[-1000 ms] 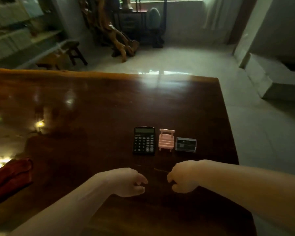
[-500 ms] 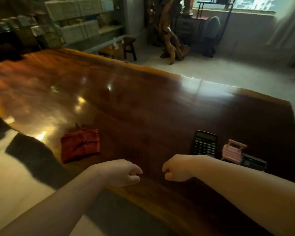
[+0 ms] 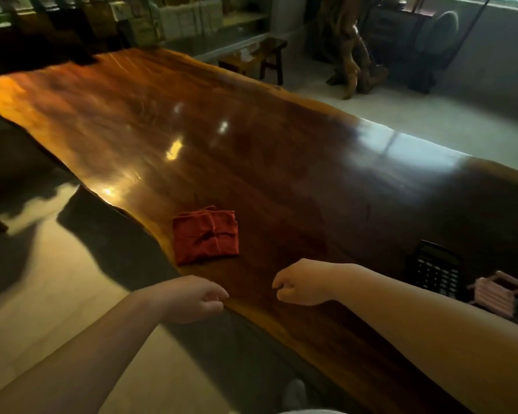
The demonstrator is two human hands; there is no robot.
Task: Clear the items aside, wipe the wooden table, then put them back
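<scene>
Both hands are empty: the left hand [image 3: 198, 297] hangs loosely curled over the table's [image 3: 281, 162] near edge, and the right hand [image 3: 302, 286] is balled in a fist just above the wood. The cloth [image 3: 205, 236] lies folded by that edge just ahead of them, while the calculator [image 3: 435, 271] and pink chair [image 3: 495, 294] sit uncleared towards the right end. Grabbing the cloth and wiping first would likely sweep it into them, and the light chair could tip or skid on the glossy wood.

Glossy wooden table [image 3: 251, 138], cloth rag [image 3: 205, 237]
</scene>
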